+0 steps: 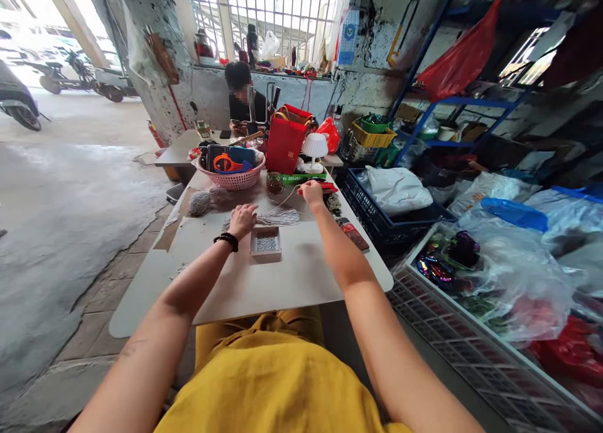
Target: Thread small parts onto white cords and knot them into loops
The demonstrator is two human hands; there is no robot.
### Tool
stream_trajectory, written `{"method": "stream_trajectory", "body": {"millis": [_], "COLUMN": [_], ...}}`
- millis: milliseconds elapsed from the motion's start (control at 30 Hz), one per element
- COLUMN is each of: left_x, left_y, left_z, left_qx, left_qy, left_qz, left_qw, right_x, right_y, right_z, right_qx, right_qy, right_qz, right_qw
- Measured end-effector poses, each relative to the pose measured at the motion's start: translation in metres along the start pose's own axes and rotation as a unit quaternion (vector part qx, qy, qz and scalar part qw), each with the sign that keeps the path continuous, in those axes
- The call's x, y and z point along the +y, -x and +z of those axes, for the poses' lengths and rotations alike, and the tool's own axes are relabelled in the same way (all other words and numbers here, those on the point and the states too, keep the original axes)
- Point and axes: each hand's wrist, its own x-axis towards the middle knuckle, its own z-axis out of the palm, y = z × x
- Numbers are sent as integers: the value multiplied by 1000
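My right hand (311, 193) is raised over the far part of the white table (301, 266), its fingers pinched on one end of a thin pale cord (286, 198). The cord slants down and left from it toward the tabletop. My left hand (244, 220), with a dark bead bracelet at the wrist, lies palm down at the left end of a bundle of light grey cords (281, 217). Its fingers are stretched out. Just in front of the bundle stands a small open cardboard box (266, 257) holding many small silvery pieces, too small to identify.
Grey yarn balls (200, 203) lie at left beside a pink basket (235, 180). Behind are a red bag (287, 141) and a white lamp (315, 147). A dark crate (372, 210) and a white crate (471, 320) stand right. Another person (240, 97) sits beyond the table.
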Motion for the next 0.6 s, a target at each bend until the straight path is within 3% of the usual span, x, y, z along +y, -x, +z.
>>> {"method": "stream_trajectory", "body": {"millis": [67, 133, 167, 200, 267, 333, 367, 400, 467, 533, 600], "left_x": [16, 36, 46, 54, 65, 66, 63, 59, 49, 43, 43], "left_y": [7, 20, 28, 38, 59, 81, 91, 102, 120, 134, 142], "left_z": [-8, -16, -19, -23, -28, -30, -30, -29, -24, -19, -15], "left_qx": [55, 123, 123, 90, -52, -216, -259, -276, -278, -280, -297], "left_qy": [39, 176, 243, 309, 434, 519, 546, 567, 575, 551, 511], "left_qz": [13, 65, 96, 119, 116, 62, 24, -11, -61, -87, -90], "left_qw": [998, 975, 957, 939, 892, 825, 796, 776, 767, 781, 802], "right_x": [-10, -21, -26, -30, -30, -19, -10, 1, 22, 36, 38], "right_y": [13, 34, 47, 59, 82, 98, 103, 108, 116, 129, 147], "right_z": [-10, -11, -10, -9, -12, -22, -28, -35, -41, -34, -12], "right_qx": [-17, -65, -97, -136, -207, -185, -147, -117, -103, -137, -146], "right_qy": [-48, -80, -94, -112, -168, -188, -182, -166, -97, 22, 100], "right_qz": [-23, -44, -57, -76, -124, -132, -124, -113, -80, -47, -43], "right_qw": [998, 994, 989, 981, 956, 956, 964, 973, 987, 989, 983]}}
